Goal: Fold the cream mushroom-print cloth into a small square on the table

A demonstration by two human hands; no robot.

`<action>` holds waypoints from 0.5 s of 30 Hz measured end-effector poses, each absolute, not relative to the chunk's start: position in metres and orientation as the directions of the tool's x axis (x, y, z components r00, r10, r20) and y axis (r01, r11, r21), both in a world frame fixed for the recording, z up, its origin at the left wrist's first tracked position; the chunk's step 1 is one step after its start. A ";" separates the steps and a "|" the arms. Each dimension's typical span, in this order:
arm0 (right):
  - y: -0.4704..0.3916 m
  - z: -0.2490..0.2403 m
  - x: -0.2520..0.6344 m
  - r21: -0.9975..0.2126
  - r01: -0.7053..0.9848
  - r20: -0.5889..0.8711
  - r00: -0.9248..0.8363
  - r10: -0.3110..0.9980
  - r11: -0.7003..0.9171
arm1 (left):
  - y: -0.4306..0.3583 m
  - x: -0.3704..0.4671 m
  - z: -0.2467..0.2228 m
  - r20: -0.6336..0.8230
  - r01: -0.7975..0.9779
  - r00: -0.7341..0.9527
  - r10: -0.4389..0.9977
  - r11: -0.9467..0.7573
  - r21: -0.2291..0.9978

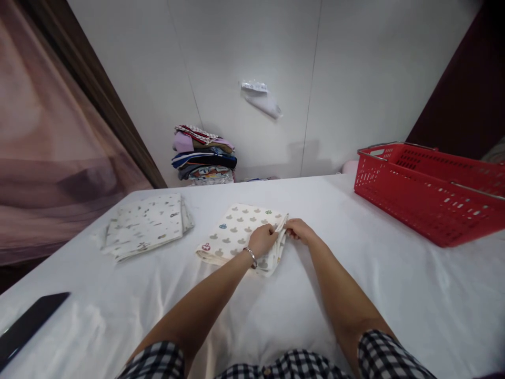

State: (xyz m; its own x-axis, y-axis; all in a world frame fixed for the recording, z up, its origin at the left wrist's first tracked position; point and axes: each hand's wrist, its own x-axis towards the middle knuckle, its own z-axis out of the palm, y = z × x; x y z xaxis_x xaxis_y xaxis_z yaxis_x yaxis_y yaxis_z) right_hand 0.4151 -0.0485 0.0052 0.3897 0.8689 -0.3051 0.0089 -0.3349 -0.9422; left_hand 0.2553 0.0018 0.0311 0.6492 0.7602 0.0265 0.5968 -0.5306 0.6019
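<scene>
A cream cloth (233,227) with grey mushroom-like prints and a few coloured ones lies folded on the white-covered table. My left hand (262,241), with a silver bracelet at the wrist, is closed on the cloth near its right edge. At the right corner, my right hand (300,230) pinches the layered edge of the same cloth. The fingertips of both hands are close together. To the left lies another folded white cloth (148,223) with small scattered prints, touched by neither hand.
A red plastic basket (414,195) with metal handles stands at the right of the table (276,316). Stacked folded clothes (207,158) are behind the far edge. A dark flat object (29,326) lies at the near left. Clear plastic packaging (262,99) hangs on the wall.
</scene>
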 end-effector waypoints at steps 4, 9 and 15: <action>-0.051 0.007 0.415 -0.938 -0.046 -0.337 0.339 0.878 -0.343 | -0.001 0.257 0.032 0.011 0.616 0.643 0.766 -0.527 0.586; -0.054 0.008 0.415 -0.927 -0.180 -0.365 0.248 0.897 -0.328 | -0.002 0.257 0.034 0.012 0.611 0.645 0.764 -0.525 0.592; -0.055 0.007 0.418 -0.910 -0.272 -0.359 0.141 0.923 -0.312 | -0.003 0.258 0.033 0.004 0.626 0.647 0.763 -0.534 0.568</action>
